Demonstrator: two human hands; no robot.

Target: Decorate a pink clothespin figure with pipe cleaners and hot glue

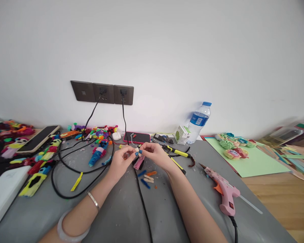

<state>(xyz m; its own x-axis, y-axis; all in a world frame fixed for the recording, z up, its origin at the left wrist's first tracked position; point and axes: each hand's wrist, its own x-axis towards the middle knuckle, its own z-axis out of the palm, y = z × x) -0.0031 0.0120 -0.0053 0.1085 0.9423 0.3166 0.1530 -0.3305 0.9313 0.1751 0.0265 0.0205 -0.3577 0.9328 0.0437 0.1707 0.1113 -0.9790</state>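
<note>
My left hand (121,159) and my right hand (154,154) meet over the middle of the grey table mat (116,216), fingertips of both pinched shut on one small pink and cream fuzzy craft piece (138,156) held just above the mat. It is tiny and partly hidden by my fingers, so I cannot tell how its parts join.

I judge the main risk is a slip: a loose pinch would drop it among the short blue, cream and orange fuzzy stick pieces (147,178) lying just nearer to me. The black power cable (142,202) runs right beneath my hands and could snag a wrist. The pink hot glue gun (224,190) lies near on the right with its nozzle towards my right forearm; if it is hot, a careless reach could burn me.

Of containers, the clear plastic water bottle with a blue cap (199,121) stands far right by the wall, capped; its fill I cannot make out. The small green and white carton (181,134) touches it, contents unseen.
</note>
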